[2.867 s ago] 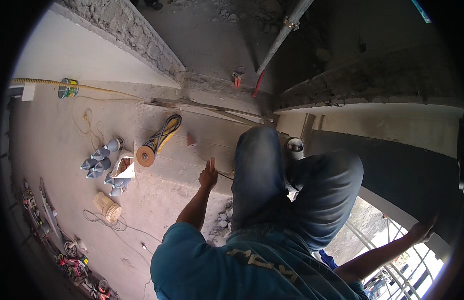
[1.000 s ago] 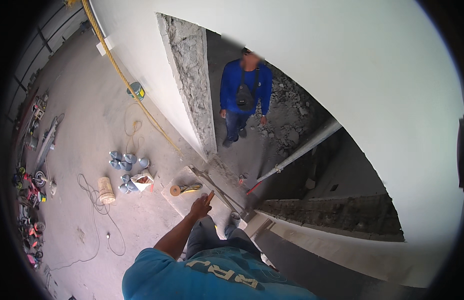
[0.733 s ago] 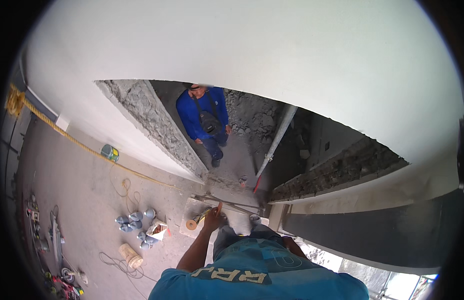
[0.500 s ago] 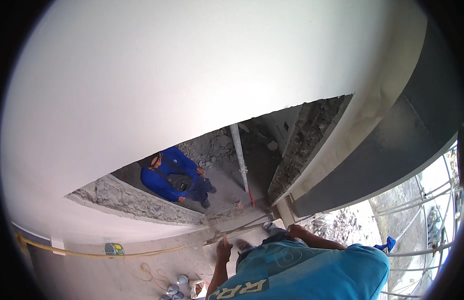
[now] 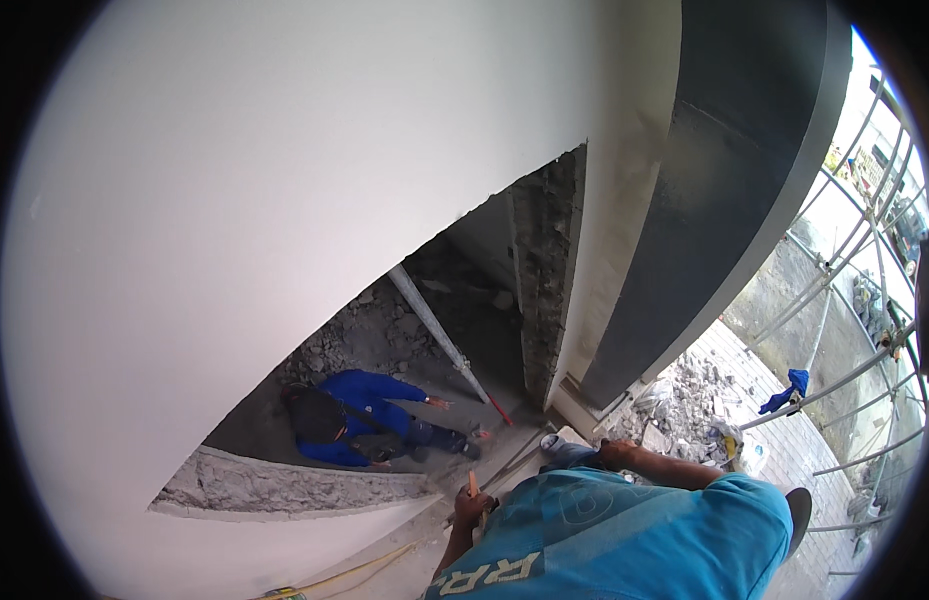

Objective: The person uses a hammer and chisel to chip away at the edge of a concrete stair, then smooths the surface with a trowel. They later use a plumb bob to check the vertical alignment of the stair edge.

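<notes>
Two hands (image 5: 472, 508) (image 5: 614, 455) are near a white wall's (image 5: 284, 200) jagged opening (image 5: 284, 482).

Noted smooth, matt paint on white wall (image 5: 284, 220); rough, crumbled concrete along broken edge (image 5: 274, 485); dull metal for slanting pole (image 5: 439, 328); matt cloth for turquoise shirt (image 5: 634, 520) and trousers (image 5: 569, 456); coarse, jagged pieces in rubble (image 5: 674, 415).
</notes>
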`<control>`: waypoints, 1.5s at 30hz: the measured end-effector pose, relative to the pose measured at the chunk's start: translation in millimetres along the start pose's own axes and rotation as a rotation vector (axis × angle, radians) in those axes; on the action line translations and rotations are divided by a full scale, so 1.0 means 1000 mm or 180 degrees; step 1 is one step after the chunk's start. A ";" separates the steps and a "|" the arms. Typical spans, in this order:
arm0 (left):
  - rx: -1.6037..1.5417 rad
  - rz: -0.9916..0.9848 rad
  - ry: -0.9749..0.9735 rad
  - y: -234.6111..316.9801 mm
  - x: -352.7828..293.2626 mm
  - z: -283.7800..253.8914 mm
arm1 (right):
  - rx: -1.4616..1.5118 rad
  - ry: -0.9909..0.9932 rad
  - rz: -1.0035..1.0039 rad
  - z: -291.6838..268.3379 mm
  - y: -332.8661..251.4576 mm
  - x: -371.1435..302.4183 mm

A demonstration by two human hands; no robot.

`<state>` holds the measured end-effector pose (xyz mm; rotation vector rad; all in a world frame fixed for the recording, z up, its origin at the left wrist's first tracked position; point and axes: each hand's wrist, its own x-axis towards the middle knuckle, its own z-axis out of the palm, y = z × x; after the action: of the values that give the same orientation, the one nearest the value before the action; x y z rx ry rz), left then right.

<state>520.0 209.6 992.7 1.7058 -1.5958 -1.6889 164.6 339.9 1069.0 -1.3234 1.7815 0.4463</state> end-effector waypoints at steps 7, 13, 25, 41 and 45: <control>-0.0024 0.0188 -0.0158 -0.034 0.025 0.004 | -0.0143 0.0371 0.0284 0.035 0.019 0.022; -0.0411 0.0235 0.0091 -0.035 0.013 0.026 | -0.0858 0.0507 -0.0295 0.024 0.010 0.015; -0.0212 -0.0228 -0.0308 -0.056 -0.028 0.041 | -0.1655 0.0215 -0.0114 0.061 0.019 0.042; -0.0038 -0.0622 -0.0023 -0.120 -0.023 0.053 | -0.1211 0.0413 0.0003 0.103 0.045 0.082; -0.0243 -0.0365 -0.0038 -0.087 -0.034 0.050 | -0.0078 0.0719 0.0145 0.136 0.080 0.111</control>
<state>531.3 292.2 927.9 1.7832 -1.4442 -1.7922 139.8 399.3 887.3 -1.3977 2.0003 0.3554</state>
